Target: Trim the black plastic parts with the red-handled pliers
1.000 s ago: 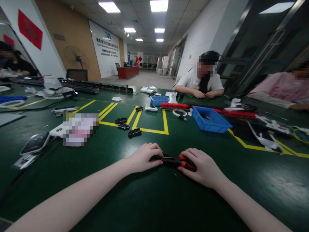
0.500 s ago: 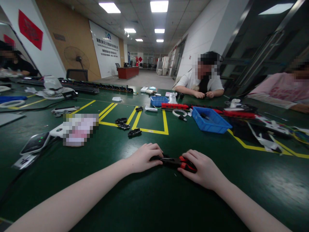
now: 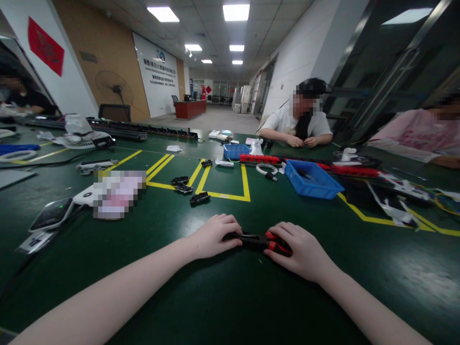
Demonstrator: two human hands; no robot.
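My right hand is closed around the red-and-black handles of a pair of pliers. The jaws point left and meet a small black part pinched between the thumb and fingers of my left hand. Most of that part is hidden by my fingers, so I cannot tell its kind. Both hands are low over the green table. Beyond my left hand lie several similar-looking black parts, among them one piece by the yellow tape and another farther back.
A blue bin stands to the right, and a smaller blue bin is farther back. Red strips and a coiled white cable lie between them. At left are a phone and a white device. Co-workers sit across the table.
Both hands and the pliers hold nearly the same position. The view has shifted only very slightly.
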